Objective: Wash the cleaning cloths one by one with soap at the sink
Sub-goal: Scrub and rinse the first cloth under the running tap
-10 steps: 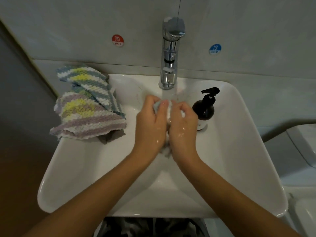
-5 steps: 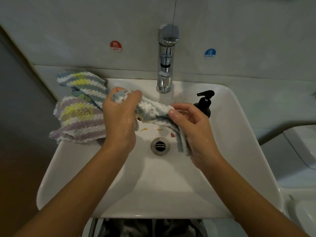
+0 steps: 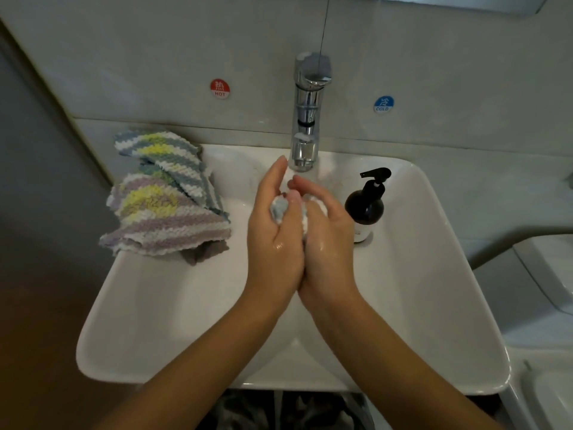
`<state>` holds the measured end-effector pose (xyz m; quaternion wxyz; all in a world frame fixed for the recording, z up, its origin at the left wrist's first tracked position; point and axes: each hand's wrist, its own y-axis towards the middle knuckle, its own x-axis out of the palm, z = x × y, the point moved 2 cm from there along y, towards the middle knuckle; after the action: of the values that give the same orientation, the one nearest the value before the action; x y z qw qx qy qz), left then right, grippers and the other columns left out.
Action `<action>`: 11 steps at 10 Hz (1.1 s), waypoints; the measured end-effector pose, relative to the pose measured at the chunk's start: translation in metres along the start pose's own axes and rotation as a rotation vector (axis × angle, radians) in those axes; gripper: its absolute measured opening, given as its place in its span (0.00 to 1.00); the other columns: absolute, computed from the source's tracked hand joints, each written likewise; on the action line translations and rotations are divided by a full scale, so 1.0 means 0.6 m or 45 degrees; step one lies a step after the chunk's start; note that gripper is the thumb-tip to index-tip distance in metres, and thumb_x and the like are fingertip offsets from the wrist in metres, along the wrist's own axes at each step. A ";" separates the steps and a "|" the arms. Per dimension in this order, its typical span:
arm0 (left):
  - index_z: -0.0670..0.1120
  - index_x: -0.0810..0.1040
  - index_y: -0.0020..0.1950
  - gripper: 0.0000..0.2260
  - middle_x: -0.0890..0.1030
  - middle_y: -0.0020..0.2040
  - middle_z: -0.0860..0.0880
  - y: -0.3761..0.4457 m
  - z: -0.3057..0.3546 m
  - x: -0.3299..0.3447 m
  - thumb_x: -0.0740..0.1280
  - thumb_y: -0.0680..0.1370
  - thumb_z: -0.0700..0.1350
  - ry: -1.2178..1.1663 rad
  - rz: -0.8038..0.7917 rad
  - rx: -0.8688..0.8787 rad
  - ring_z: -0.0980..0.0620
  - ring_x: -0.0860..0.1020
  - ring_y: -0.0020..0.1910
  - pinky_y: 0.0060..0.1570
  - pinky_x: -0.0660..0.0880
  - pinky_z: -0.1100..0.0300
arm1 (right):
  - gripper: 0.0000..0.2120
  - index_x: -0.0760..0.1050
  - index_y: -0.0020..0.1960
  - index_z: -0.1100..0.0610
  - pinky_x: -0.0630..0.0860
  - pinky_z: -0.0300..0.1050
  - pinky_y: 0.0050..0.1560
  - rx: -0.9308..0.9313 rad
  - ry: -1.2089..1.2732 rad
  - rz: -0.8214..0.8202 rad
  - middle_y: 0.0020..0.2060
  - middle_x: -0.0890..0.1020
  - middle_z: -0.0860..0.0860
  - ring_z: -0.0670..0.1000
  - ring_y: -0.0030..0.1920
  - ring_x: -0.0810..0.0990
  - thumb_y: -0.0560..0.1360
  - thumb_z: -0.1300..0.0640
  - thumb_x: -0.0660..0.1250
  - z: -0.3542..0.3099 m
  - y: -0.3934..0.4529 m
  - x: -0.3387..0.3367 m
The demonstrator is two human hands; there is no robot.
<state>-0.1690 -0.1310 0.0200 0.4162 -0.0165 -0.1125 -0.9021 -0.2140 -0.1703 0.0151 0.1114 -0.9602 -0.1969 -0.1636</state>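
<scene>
A bunched blue and white cleaning cloth point(image 3: 280, 209) is squeezed between my two palms over the white sink point(image 3: 161, 305), just below the chrome tap point(image 3: 308, 119). My left hand point(image 3: 273, 231) wraps its left side, with the fingers fairly straight and pointing at the spout. My right hand point(image 3: 325, 237) curls round its right side, thumb over the top. Both hands are wet. Most of the cloth is hidden inside them. A black pump soap bottle point(image 3: 366, 206) stands on the sink just right of my right hand.
Several striped cloths point(image 3: 164, 209), yellow, purple, grey and white, lie piled on the sink's left rim. Red HOT point(image 3: 219, 89) and blue COLD point(image 3: 384, 104) stickers are on the wall behind. A white fixture point(image 3: 545, 274) stands at the right.
Half a second ago the cloth was stretched open between my separated hands. Now both hands have come together at the centre and the cloth is balled up between them.
</scene>
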 end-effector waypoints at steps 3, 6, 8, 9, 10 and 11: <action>0.51 0.70 0.68 0.16 0.77 0.42 0.68 -0.021 0.017 0.027 0.55 0.83 0.38 -0.095 -0.175 -0.188 0.78 0.74 0.40 0.41 0.73 0.76 | 0.15 0.75 0.67 0.54 0.77 0.39 0.59 0.036 -0.011 -0.012 0.59 0.82 0.51 0.46 0.59 0.81 0.83 0.54 0.58 0.012 -0.002 -0.015; 0.47 0.72 0.70 0.15 0.81 0.57 0.54 -0.021 -0.009 0.013 0.58 0.83 0.44 -0.046 -0.160 -0.272 0.67 0.79 0.48 0.44 0.75 0.74 | 0.16 0.76 0.66 0.53 0.78 0.38 0.55 0.049 0.006 -0.020 0.57 0.83 0.50 0.45 0.56 0.83 0.83 0.50 0.59 0.014 0.027 -0.004; 0.48 0.74 0.69 0.15 0.82 0.50 0.57 0.027 -0.015 0.001 0.60 0.83 0.46 -0.248 -0.066 -0.429 0.62 0.82 0.47 0.41 0.76 0.71 | 0.12 0.78 0.59 0.57 0.79 0.44 0.50 -0.126 -0.188 -0.016 0.46 0.83 0.46 0.45 0.46 0.82 0.83 0.55 0.58 0.014 -0.008 0.004; 0.44 0.74 0.67 0.14 0.80 0.49 0.56 -0.003 -0.010 0.011 0.58 0.83 0.45 -0.125 -0.188 -0.366 0.61 0.80 0.48 0.42 0.76 0.73 | 0.10 0.77 0.56 0.55 0.78 0.39 0.44 -0.157 -0.170 0.015 0.43 0.83 0.45 0.42 0.42 0.82 0.84 0.54 0.58 -0.011 0.003 0.003; 0.44 0.74 0.68 0.15 0.82 0.54 0.51 0.002 -0.008 0.013 0.58 0.84 0.45 -0.126 -0.141 -0.383 0.58 0.81 0.52 0.47 0.77 0.71 | 0.10 0.77 0.52 0.54 0.80 0.47 0.51 -0.137 -0.177 0.044 0.45 0.83 0.47 0.45 0.46 0.83 0.83 0.53 0.58 -0.005 -0.003 0.008; 0.50 0.75 0.68 0.14 0.82 0.52 0.56 0.035 -0.011 0.001 0.60 0.83 0.46 -0.231 -0.054 -0.444 0.61 0.82 0.48 0.43 0.77 0.69 | 0.13 0.78 0.63 0.54 0.77 0.50 0.63 -0.065 -0.138 0.083 0.57 0.83 0.48 0.46 0.58 0.81 0.83 0.53 0.58 0.015 -0.028 0.012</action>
<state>-0.1532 -0.1458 0.0178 0.3762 -0.1672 0.0082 -0.9113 -0.2124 -0.1504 0.0117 0.0812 -0.9761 -0.1670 -0.1127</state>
